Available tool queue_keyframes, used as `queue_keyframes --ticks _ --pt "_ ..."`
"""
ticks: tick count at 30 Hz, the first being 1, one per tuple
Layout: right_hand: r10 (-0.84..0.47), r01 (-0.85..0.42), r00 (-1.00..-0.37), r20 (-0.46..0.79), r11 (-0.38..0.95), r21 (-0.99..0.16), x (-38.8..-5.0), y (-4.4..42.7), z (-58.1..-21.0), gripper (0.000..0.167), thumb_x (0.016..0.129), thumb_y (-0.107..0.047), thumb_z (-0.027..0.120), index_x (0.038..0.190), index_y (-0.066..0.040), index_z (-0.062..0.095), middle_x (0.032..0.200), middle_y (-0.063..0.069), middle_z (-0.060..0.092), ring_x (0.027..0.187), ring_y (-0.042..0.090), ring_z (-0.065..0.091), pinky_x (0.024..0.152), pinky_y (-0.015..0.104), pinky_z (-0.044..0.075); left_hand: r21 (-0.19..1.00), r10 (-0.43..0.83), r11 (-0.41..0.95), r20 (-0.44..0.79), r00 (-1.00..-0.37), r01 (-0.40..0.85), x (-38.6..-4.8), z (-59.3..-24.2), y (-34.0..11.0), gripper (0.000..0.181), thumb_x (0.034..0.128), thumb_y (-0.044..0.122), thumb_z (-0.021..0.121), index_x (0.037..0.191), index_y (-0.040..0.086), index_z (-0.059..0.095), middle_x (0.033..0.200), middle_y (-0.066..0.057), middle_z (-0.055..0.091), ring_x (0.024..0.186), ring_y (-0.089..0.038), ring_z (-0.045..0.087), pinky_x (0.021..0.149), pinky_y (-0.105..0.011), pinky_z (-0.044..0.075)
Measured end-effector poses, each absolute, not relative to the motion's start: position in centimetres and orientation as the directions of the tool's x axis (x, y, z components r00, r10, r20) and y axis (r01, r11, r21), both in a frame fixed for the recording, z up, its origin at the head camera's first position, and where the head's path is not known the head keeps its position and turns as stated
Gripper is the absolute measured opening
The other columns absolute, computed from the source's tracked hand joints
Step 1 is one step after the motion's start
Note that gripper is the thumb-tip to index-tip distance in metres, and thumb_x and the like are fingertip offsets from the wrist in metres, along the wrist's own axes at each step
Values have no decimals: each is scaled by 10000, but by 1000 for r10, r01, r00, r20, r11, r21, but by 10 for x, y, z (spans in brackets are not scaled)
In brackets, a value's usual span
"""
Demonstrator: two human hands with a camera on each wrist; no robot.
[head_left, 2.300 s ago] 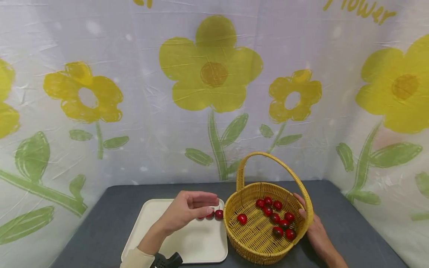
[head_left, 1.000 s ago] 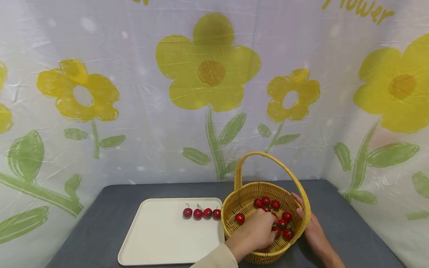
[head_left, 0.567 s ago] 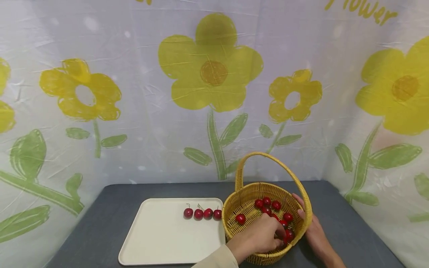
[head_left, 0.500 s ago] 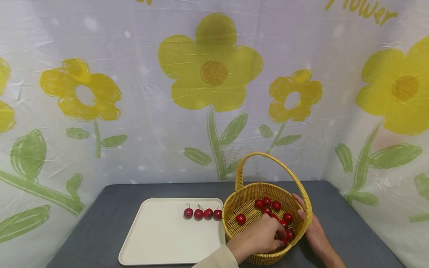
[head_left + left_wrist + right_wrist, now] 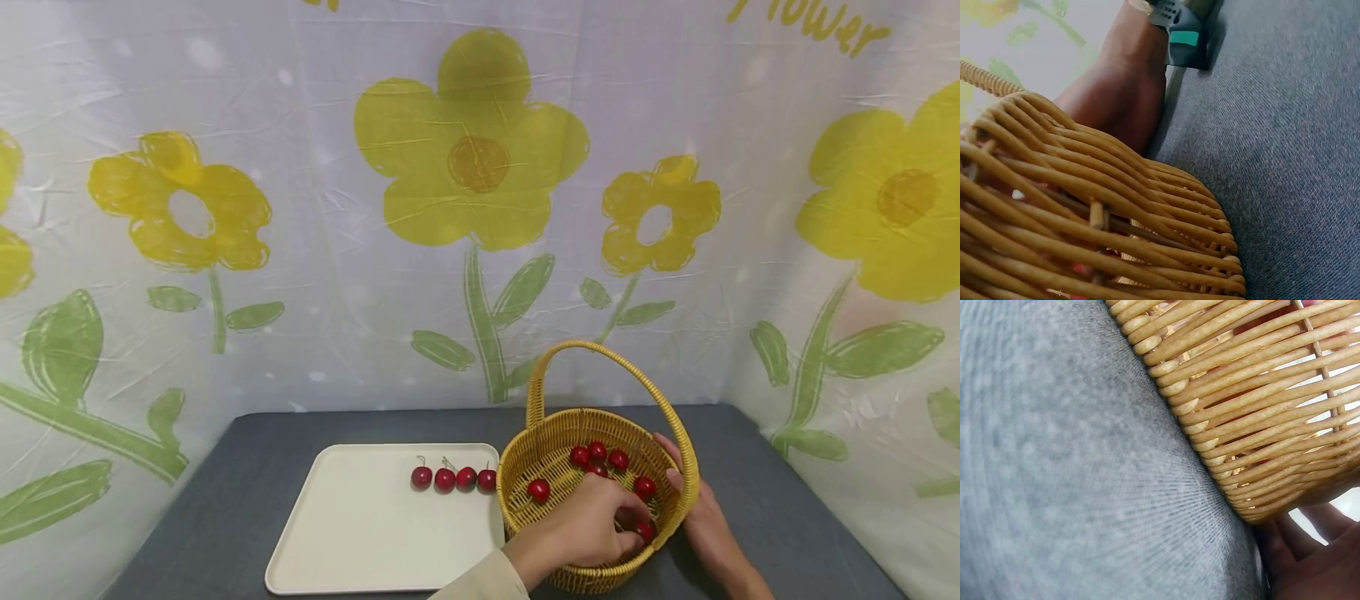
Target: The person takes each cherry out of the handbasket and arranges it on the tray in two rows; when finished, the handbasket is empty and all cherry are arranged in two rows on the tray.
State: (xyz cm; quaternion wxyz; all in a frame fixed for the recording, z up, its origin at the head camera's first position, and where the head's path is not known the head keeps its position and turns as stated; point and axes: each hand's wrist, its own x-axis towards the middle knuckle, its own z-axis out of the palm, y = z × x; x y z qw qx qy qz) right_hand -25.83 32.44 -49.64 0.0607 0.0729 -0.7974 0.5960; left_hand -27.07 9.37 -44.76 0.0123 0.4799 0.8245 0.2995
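In the head view a yellow wicker basket (image 5: pixel 577 575) with a tall arched handle holds several dark red cherries (image 5: pixel 538 490). My left hand (image 5: pixel 588 521) reaches down into it from the front, fingers curled and thumb bent toward them around a cherry (image 5: pixel 643 531) at the right side; the hand hides part of the basket floor and other cherries. My right hand (image 5: pixel 708 529) grips the basket's right side, its fingertips by the rim under the handle. The right wrist view shows fingers (image 5: pixel 1310 544) against the woven wall. In the left wrist view the wicker hides the left fingers.
A cream tray (image 5: pixel 375 533) lies left of the basket, its right edge against it. Several stemmed cherries (image 5: pixel 444 480) form a row near the tray's far right corner. Both stand on a dark grey table (image 5: pixel 217 500) before a flower-printed curtain (image 5: pixel 337 333).
My left hand has moved from above the tray into the basket, then slightly right among the cherries. Fewer cherries show beside its fingers now. My right hand has stayed on the basket.
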Motion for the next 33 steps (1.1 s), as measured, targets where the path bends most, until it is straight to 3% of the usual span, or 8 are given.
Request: queue_keyframes --ticks 6,9,13,17,24,28,33 --pt "-42 -180 -984 175 273 -945 -258 325 -496 549 1219 -328 347 1750 -207 272 1712 197 401 1315 -122 550 983 174 533 541 774 273 366 -516 795 -270 -445 91 226 993 158 803 1214 175 850 1115 132 836 946 185 651 818 -15 501" --pt "-47 -181 -984 175 262 -948 -259 324 -497 554 1219 -327 353 1751 -199 268 1711 206 398 1313 -111 560 980 185 546 565 735 238 427 -527 790 -269 -445 89 215 973 140 831 1186 164 853 1136 105 838 1036 156 675 889 -41 523" --pt "-47 -177 -984 170 251 -952 -259 324 -498 557 1218 -329 354 1752 -195 266 1705 212 399 1303 -103 572 974 196 559 614 688 197 468 -554 764 -267 -441 85 220 950 129 858 1169 149 850 1129 84 841 1030 152 688 893 -79 565" --pt "-53 -174 -985 166 244 -954 -259 323 -499 557 1219 -335 351 1753 -202 265 1702 217 399 1313 -92 572 983 193 554 694 675 137 457 -580 706 -263 -436 75 221 958 115 847 1178 141 851 1140 67 844 1034 146 695 882 -99 582" --pt "-48 -178 -984 171 264 -948 -259 325 -498 557 1218 -340 348 1750 -195 275 1699 197 423 1337 -116 532 1012 135 495 868 664 7 367 -652 497 -248 -424 50 245 973 166 826 1213 122 848 1217 63 825 1126 54 714 919 -173 607" --pt "-31 -157 -988 154 259 -953 -259 323 -497 569 1215 -349 360 1749 -174 272 1707 188 420 1333 -133 519 1016 123 483 906 671 -58 346 -656 419 -236 -418 28 287 966 164 818 1240 80 835 1234 78 815 1161 10 728 943 -212 616" --pt "-27 -149 -989 147 239 -959 -259 324 -497 570 1217 -348 355 1754 -181 261 1722 197 391 1331 -149 513 1012 117 483 904 673 -95 367 -642 418 -227 -410 -7 287 978 113 802 1261 64 819 1273 -85 811 1187 -62 749 960 -237 619"
